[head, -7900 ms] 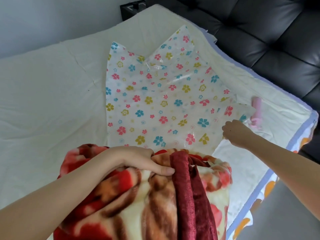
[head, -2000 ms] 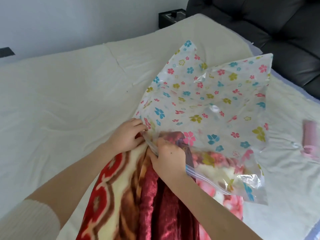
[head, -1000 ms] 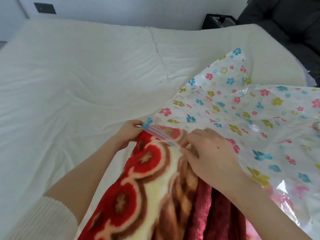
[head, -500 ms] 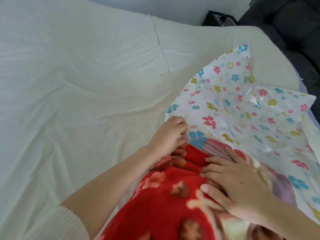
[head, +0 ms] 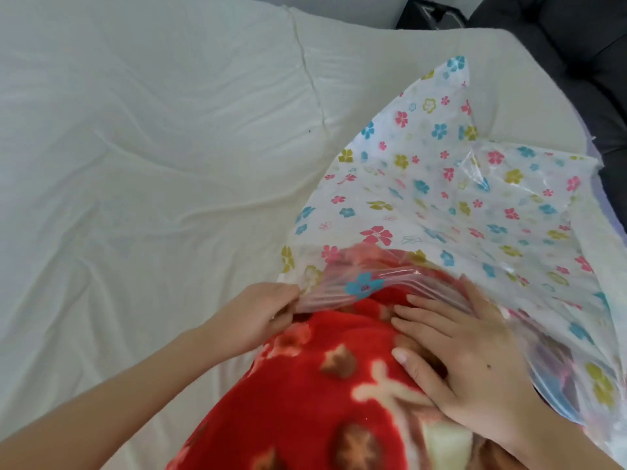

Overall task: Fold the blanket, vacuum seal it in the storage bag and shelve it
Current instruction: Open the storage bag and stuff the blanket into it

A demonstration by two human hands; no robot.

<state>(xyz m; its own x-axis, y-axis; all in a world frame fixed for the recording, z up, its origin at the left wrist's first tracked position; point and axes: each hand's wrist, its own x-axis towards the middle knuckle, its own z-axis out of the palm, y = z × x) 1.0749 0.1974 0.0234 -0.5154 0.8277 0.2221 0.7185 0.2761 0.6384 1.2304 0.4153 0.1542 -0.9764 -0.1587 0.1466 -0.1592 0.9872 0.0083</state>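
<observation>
A folded fleece blanket [head: 305, 378], red with cream and brown flower shapes, is seen lying on the bed [head: 142, 171] at the bottom centre of the head view, its far end already pushed under the mouth of a clear vacuum storage bag [head: 451, 198] printed with small pink, blue and yellow flowers. The bag is spread across the right half of the bed, its far corner raised into a peak and its right part crumpled and glossy. The ribbed zip strip [head: 359, 283] at the bag's mouth is lifted over the blanket's end. The left corner of that strip is pinched by the left hand [head: 261, 317], so the grip on that side is clenched on the bag's edge, thumb and fingers curled around the plastic. The right hand [head: 468, 361] is laid flat on top of the blanket with its fingers straight and slightly spread, the fingertips reaching just under the zip strip; its grip is released and nothing is grasped, only pressed. Part of the blanket is visible through the plastic at the right. The bed is covered by a wrinkled cream sheet. A dark padded sofa [head: 576, 39] is seen at the upper right corner, with a small black box [head: 431, 11] beside it.
</observation>
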